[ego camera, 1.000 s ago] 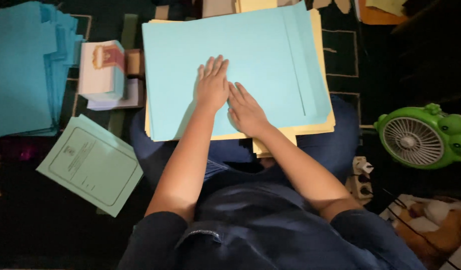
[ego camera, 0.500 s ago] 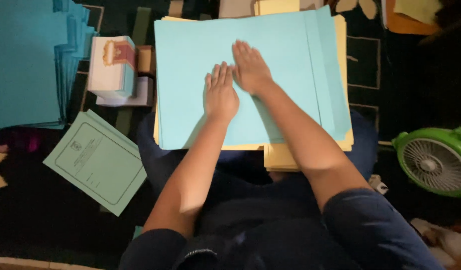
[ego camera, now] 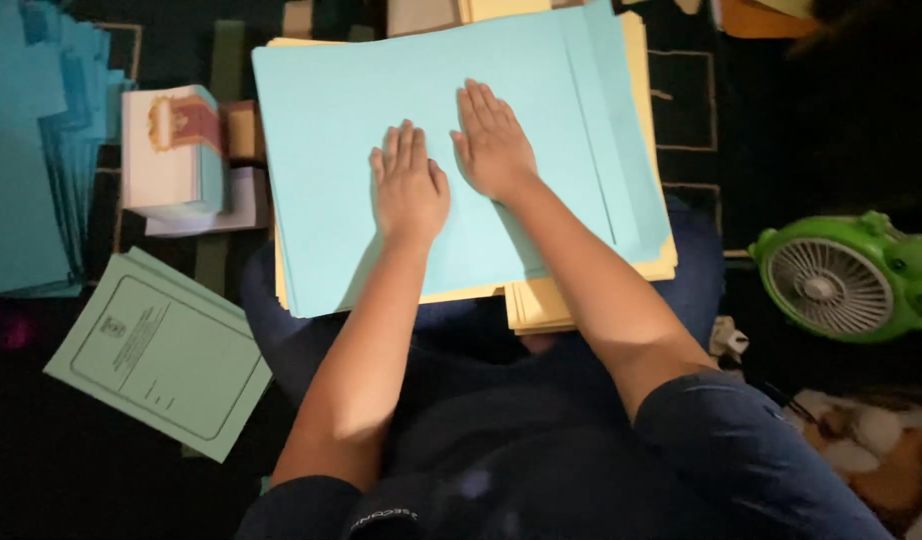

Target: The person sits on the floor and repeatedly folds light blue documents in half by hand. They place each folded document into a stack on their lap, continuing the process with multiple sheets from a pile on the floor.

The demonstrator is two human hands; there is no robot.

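A: Light-blue paper sheet (ego camera: 341, 120) lay on top of the yellow paper stack (ego camera: 541, 300), on the person's lap. Left hand (ego camera: 409, 186) and right hand (ego camera: 493, 143) both rested flat on it, fingers extended, gripping nothing.

B: Risk?

A: My read: the yellow stack overhung the knees, so uneven palm pressure could slide the top sheet off square or tip the pile toward the green fan (ego camera: 849, 276).

B: Left side?

A: Green printed booklet (ego camera: 159, 350) and small box (ego camera: 171, 150), well apart.

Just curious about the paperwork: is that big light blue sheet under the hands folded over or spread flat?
Folded: the light blue sheet lies flat under both palms, with a fold line and a doubled strip along its right side.
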